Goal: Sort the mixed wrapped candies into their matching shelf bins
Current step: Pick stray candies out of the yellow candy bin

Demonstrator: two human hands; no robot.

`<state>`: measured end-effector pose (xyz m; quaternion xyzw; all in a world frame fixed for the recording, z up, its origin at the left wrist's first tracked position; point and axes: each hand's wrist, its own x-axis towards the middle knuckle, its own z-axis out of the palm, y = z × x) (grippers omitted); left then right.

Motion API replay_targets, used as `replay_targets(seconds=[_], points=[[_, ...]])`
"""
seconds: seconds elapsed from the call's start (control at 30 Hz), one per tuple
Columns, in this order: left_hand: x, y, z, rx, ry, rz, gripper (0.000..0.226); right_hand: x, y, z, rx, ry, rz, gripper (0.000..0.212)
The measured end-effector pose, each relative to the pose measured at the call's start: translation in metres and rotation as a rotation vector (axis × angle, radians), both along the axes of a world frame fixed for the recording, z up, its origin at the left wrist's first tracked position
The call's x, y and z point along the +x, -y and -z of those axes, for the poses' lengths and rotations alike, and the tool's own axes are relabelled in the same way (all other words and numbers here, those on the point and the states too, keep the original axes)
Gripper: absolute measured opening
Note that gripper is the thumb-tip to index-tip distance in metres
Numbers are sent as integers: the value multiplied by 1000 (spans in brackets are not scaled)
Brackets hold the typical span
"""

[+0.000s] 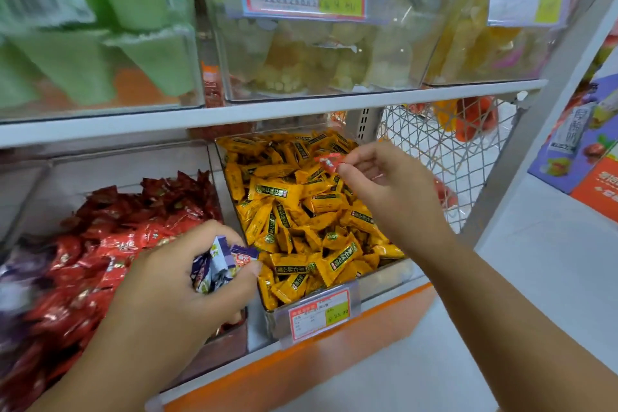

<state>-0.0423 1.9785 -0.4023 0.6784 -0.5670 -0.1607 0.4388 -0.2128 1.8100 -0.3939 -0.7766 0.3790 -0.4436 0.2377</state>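
My left hand (174,284) is closed around several purple-and-white wrapped candies (217,264), held over the front right corner of the red candy bin (133,227). My right hand (388,184) pinches one red wrapped candy (329,160) by its end, above the back of the clear bin of yellow wrapped candies (301,221). The red bin sits to the left of the yellow bin on the lower shelf. A few purple candies (20,278) lie blurred at the far left among the red ones.
A white shelf board (267,110) runs just above the bins, with clear bins of green, pale and yellow sweets on it. A price tag (319,313) hangs on the yellow bin's front. A wire basket (451,150) stands to the right, and coloured boxes (588,150) farther right.
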Motion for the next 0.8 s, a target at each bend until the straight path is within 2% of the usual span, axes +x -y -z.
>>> replay_targets(seconds=[0.1, 0.2, 0.27, 0.37, 0.5, 0.63, 0.7, 0.8], points=[[6, -8, -3, -1, -50, -28, 13, 44, -25, 5, 26, 151, -148, 2], [14, -18, -4, -15, -60, -43, 14, 88, -43, 11, -70, 210, -147, 4], [18, -22, -4, -18, -72, -57, 14, 109, -47, 14, -110, 74, -183, 16], [21, -23, -5, -28, -65, -76, 12, 118, -38, 17, -23, -224, -317, 34], [19, -19, -5, -8, -59, -51, 12, 83, -17, 6, 63, -249, -162, 29], [10, -7, -4, -12, -76, -10, 12, 19, 5, 8, 42, -441, 88, 33], [5, -2, -2, -15, -64, 8, 12, -5, 11, 17, 127, -520, 120, 44], [-3, 8, 2, -22, -49, 26, 11, -25, 15, 35, 237, -603, 52, 69]])
